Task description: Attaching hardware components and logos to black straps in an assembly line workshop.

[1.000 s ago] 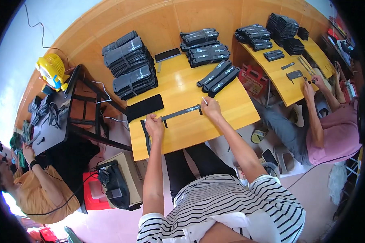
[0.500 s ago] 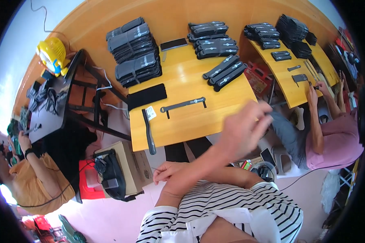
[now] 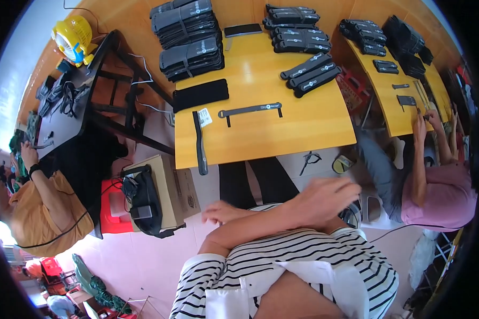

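Observation:
My forearms cross in front of my striped shirt, below the table's front edge. My left hand (image 3: pixel 329 201) lies out to the right, its fingers loosely bent, slightly apart and somewhat blurred, with nothing visible in it. On the left, my right hand (image 3: pixel 221 212) shows past the left forearm, fingers loosely spread, blurred and without a thing in them. Nearest on the table are a dark narrow strap (image 3: pixel 199 143), lying lengthwise over the front edge, and a grey strap (image 3: pixel 250 110) with a ring end and two black tabs. A white label (image 3: pixel 205 116) lies beside the dark strap.
The yellow table (image 3: pixel 282 138) bears a black cloth pad (image 3: pixel 201 94), bundled straps (image 3: pixel 191 56), more straps (image 3: pixel 311 73) and a phone (image 3: pixel 242 30). A cardboard box (image 3: pixel 167 186) with a black bag (image 3: pixel 145 204) stands left. Co-workers sit at both sides.
My left hand has come down and back from the table's front right corner toward my body. The view has tilted down, so the table sits higher. The straps lie as before.

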### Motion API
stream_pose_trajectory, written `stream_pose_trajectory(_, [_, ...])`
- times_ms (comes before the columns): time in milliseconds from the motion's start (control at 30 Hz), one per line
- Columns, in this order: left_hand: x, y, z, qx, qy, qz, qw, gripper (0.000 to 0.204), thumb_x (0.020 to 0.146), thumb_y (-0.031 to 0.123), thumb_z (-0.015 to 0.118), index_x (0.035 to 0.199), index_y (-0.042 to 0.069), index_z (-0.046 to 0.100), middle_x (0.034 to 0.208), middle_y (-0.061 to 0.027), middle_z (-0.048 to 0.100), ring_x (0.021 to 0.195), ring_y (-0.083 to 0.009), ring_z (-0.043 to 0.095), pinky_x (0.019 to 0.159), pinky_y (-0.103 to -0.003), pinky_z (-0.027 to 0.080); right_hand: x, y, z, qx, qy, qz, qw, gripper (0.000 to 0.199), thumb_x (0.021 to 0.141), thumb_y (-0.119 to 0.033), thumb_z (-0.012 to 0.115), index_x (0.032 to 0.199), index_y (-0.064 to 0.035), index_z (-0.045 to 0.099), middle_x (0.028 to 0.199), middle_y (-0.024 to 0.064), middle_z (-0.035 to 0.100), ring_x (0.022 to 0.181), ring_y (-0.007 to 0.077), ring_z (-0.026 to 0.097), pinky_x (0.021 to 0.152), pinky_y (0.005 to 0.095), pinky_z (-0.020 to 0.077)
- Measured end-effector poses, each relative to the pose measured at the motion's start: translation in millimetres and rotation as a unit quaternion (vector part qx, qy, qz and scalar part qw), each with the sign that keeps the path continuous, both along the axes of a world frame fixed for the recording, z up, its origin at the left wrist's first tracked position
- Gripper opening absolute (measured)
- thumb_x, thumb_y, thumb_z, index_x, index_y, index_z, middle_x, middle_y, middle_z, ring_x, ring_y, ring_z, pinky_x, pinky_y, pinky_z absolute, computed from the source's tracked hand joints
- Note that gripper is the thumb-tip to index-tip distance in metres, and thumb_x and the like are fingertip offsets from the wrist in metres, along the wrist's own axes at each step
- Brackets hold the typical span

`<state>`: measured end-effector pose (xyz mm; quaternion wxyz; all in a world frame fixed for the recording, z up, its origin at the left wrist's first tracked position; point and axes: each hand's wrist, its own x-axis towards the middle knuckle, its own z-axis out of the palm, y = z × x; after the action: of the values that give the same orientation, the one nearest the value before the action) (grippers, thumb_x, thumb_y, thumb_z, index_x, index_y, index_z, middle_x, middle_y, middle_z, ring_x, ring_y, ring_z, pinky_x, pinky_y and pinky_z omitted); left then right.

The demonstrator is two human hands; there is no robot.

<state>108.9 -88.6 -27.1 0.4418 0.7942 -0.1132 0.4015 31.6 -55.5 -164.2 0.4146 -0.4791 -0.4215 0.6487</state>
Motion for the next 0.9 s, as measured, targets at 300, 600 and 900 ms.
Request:
stream_pose_trajectory(300, [-99,96,-53,-0.213,0.258,0.358,0.872,0.014,0.08,0.006,0.061,0.093,0.001,0.059,0.076,-0.0117,0.061,0.069,-0.0161,0.06,0.06,-0.028,0.047,80,-38,-12,-0.1,0.027,-0.231,0.967,0.019,0.089,-0.02,0.049,0.084,-0.0047,0.059,0.055,-0.0022,0.043,0.044,0.0054,0.037,0.039,0.0186,0.0274])
stream_pose_trajectory(600, [-146,183,-153,0.05,0.415,0.568,0.709,0.038,0.075,0.023,0.069,0.098,-0.001,0.05,0.07,-0.0122,0.058,0.061,-0.0318,0.058,0.061,-0.038,0.046,83,-74,0,-0.087,-0.139,-0.155,0.974,0.019,0.087,-0.015,0.049,0.085,0.0003,0.061,0.06,0.0031,0.052,0.054,0.0082,0.048,0.05,0.0239,0.0392])
stream_pose_trajectory(900, [-133,140,-96,-0.616,0.205,0.182,0.738,0.023,0.082,0.016,0.061,0.099,0.008,0.047,0.075,-0.0058,0.064,0.057,-0.0071,0.056,0.043,-0.016,0.036,84,-33,38,0.009,-0.069,-0.206,0.976,0.017,0.083,-0.011,0.057,0.097,-0.0014,0.052,0.067,0.0019,0.054,0.057,0.0073,0.047,0.05,0.0236,0.0365])
